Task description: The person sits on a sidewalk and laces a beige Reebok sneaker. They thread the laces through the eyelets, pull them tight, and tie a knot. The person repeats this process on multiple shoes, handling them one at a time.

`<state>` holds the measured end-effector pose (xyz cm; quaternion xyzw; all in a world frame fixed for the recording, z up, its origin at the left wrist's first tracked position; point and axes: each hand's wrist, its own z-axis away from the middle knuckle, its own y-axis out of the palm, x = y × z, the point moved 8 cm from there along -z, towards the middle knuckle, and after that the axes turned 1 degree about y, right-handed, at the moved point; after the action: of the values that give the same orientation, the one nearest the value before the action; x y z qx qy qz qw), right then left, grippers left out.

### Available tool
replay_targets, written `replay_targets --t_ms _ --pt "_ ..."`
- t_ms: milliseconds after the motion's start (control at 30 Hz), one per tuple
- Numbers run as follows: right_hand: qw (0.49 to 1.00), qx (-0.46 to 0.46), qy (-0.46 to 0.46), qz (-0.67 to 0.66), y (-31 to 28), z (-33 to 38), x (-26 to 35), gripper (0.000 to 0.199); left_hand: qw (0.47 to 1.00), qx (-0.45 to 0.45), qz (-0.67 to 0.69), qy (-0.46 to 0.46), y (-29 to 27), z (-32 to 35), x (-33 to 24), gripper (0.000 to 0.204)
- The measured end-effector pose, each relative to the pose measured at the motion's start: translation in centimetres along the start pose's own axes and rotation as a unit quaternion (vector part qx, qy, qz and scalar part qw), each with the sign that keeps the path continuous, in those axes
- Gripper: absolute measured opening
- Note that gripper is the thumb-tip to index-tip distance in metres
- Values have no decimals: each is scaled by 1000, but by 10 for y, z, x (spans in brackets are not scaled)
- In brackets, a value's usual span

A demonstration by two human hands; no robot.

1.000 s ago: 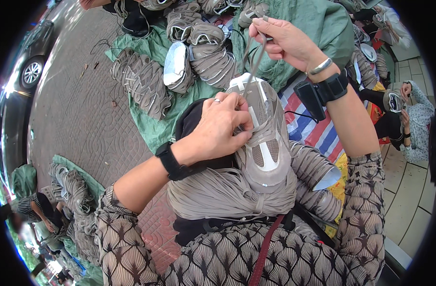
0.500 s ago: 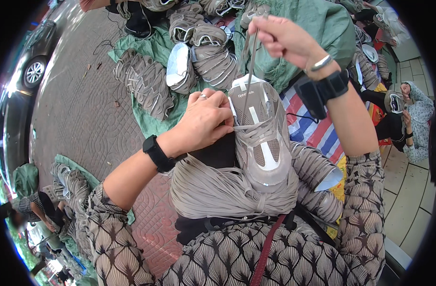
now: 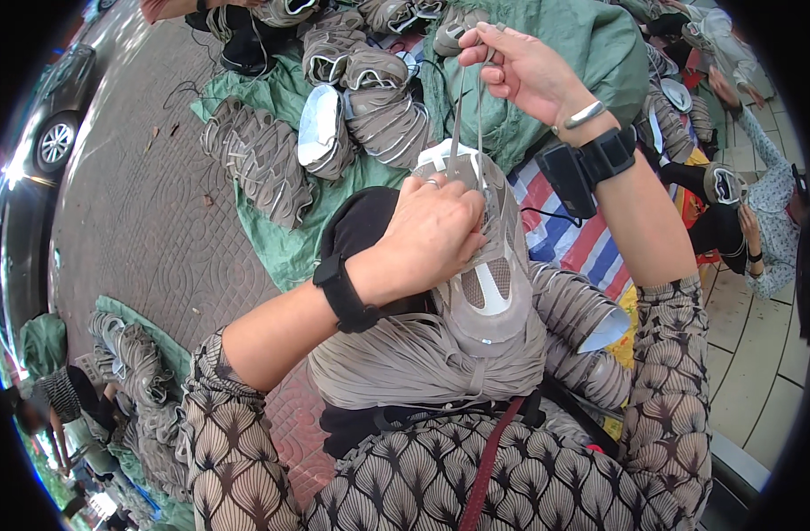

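Shoe (image 3: 492,283), grey w/ white trim, sits upper-side up over the person's lap (image 3: 405,469), approx. centre of view. Long axis runs fore-aft: toe nearest the body, tongue end pointing away & a bit L. Toe end is up against a thick grey lace bundle (image 3: 405,358) lying crosswise.

L hand (image 3: 433,226) is the nearer one: right over the shoe's mid-upper, coming in from the L, knuckles up. Fingers curled, thumb close by; tips mostly hidden, so can't tell if they're clamped on the lace (image 3: 479,115) or just pressing.

R hand (image 3: 533,80) is well apart from the shoe, up past the tongue end & slightly R of its axis. Thumb & index look together, pinched on the lace; other fingers loosely bent. Two strands run btwn R fingertips & shoe, near-straight, roughly in line w/ its long axis. Key relation: shoe lies bodyward of the R fingertips, directly under the L ones.

Around: striped sheet (image 3: 569,239) to the R, green sheet (image 3: 281,261) w/ more grey shoes (image 3: 263,168) ahead, co-worker (image 3: 771,212) far R near another shoe (image 3: 725,184).
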<state>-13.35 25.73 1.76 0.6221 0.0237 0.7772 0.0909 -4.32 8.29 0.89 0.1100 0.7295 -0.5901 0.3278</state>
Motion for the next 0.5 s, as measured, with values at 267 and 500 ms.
replay_targets --t_ms 267,500 --pt "999 35 19 -33 16 3 -8 28 968 -3 212 -135 14 -17 9 14" --pt "989 120 57 -61 25 14 -32 28 985 -46 161 28 1 26 -34 23"
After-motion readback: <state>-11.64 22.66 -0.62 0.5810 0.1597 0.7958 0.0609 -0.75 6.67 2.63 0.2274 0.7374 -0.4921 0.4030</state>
